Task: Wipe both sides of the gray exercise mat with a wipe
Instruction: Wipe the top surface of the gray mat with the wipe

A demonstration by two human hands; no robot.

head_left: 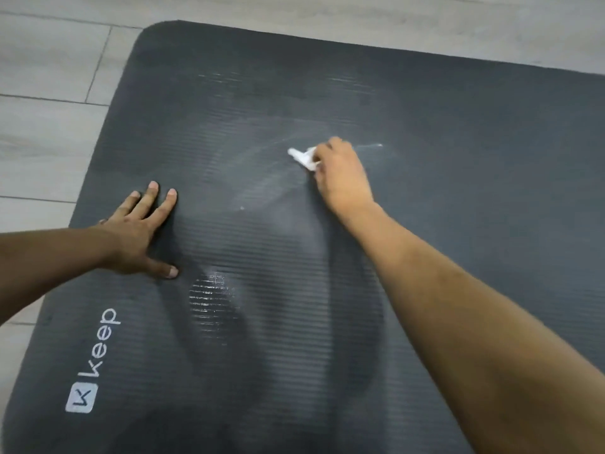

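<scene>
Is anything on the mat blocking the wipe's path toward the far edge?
Nothing visible does. The right hand presses the crumpled white wipe on the ribbed dark gray exercise mat; the mat beyond is bare. The left hand rests flat, nearer, off to the side.

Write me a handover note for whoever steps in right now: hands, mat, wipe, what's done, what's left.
Left hand: flat, fingers spread, pinning the gray mat near its left edge.
Right hand: gripping the white wipe, pressed on the mat's middle.
Mat lies flat on the floor, logo side up.
Done: streaks mark the centre as wiped.
Left: remaining top surface, then the underside.
</scene>
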